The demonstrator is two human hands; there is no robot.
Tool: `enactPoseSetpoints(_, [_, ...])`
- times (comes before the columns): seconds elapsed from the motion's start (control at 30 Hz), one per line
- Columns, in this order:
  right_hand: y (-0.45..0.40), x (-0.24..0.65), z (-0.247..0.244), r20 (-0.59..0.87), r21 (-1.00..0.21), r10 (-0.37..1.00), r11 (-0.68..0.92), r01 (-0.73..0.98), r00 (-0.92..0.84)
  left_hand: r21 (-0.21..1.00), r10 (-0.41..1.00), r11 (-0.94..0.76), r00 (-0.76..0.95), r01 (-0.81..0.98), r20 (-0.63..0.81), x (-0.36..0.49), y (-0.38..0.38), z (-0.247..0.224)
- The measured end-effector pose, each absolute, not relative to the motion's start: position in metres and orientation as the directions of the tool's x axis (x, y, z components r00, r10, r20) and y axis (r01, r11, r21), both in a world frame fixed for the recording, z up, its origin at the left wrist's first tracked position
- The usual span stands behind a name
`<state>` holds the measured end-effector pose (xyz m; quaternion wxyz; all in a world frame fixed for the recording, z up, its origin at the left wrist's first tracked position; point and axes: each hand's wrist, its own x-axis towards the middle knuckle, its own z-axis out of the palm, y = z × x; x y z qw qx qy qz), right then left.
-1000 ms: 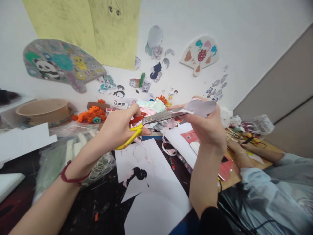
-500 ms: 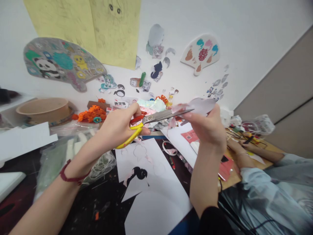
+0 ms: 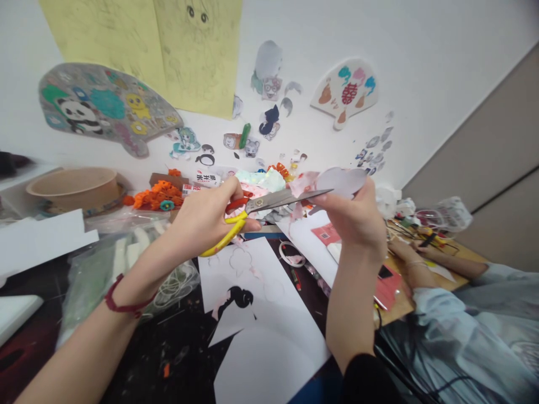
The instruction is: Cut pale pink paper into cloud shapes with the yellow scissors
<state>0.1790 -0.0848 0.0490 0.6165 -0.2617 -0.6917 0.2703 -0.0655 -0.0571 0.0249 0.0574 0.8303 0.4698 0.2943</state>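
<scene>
My left hand [image 3: 214,216] is closed round the yellow and red handles of a pair of scissors [image 3: 273,200], whose blades point right. My right hand [image 3: 357,216] pinches a paper cutout [image 3: 343,182], pale on the side facing me, with a pink patterned piece [image 3: 303,184] beside it. The blade tips lie by my right fingertips, at the lower edge of the paper; whether they bite into it I cannot tell. Below my hands, a white sheet [image 3: 273,314] on the dark table carries pencil outlines and a black and pink figure [image 3: 241,297].
At left are a round tan container [image 3: 73,188], orange flowers [image 3: 158,196] and a plastic bag [image 3: 96,280] with white strips and cord. Another person's hands [image 3: 406,252] work on the wooden table [image 3: 404,303] at right. A white ring [image 3: 290,254] lies behind the sheet.
The paper in my right hand has turned slightly and shows more of its pale face and the pink piece. My right hand has shifted a little left; the scissors have hardly moved.
</scene>
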Motion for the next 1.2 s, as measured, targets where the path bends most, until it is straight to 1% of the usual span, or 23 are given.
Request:
enactPoseSetpoints(0.1, [-0.0848, 0.1783, 0.0494, 0.705, -0.703, 0.705, 0.709, 0.051, -0.082, 0.381, 0.813, -0.553, 0.382, 0.741, 0.439, -0.0646, -0.058, 0.026])
enactPoseSetpoints(0.2, [-0.0846, 0.179, 0.0494, 0.713, -0.696, 0.695, 0.718, 0.025, -0.089, 0.382, 0.81, -0.56, 0.388, 0.735, 0.44, -0.0646, -0.0586, 0.0269])
enactPoseSetpoints(0.33, [-0.0847, 0.1799, 0.0498, 0.705, -0.707, 0.703, 0.707, -0.011, -0.1, 0.354, 0.814, -0.545, 0.378, 0.76, 0.441, -0.0643, -0.0578, 0.0266])
enactPoseSetpoints(0.47, [-0.0846, 0.179, 0.0504, 0.69, -0.721, 0.719, 0.693, 0.012, -0.079, 0.333, 0.827, -0.525, 0.377, 0.783, 0.417, -0.0642, -0.0567, 0.0256])
enactPoseSetpoints(0.53, [-0.0846, 0.1782, 0.0506, 0.693, -0.717, 0.714, 0.697, 0.008, -0.096, 0.327, 0.826, -0.525, 0.377, 0.786, 0.418, -0.0646, -0.0569, 0.0254])
enactPoseSetpoints(0.7, [-0.0846, 0.1766, 0.0505, 0.696, -0.713, 0.709, 0.701, 0.003, -0.112, 0.362, 0.822, -0.54, 0.385, 0.76, 0.42, -0.065, -0.0596, 0.0258])
enactPoseSetpoints(0.83, [-0.0839, 0.1759, 0.0498, 0.701, -0.707, 0.708, 0.705, 0.046, -0.082, 0.358, 0.82, -0.54, 0.381, 0.761, 0.427, -0.0641, -0.06, 0.0268])
enactPoseSetpoints(1.07, [-0.082, 0.1724, 0.0484, 0.704, -0.706, 0.706, 0.707, 0.027, -0.082, 0.347, 0.801, -0.555, 0.373, 0.756, 0.469, -0.0654, -0.0569, 0.0254])
enactPoseSetpoints(1.2, [-0.0807, 0.1708, 0.0476, 0.696, -0.714, 0.714, 0.7, 0.037, -0.071, 0.371, 0.807, -0.55, 0.36, 0.748, 0.469, -0.0644, -0.0576, 0.0238])
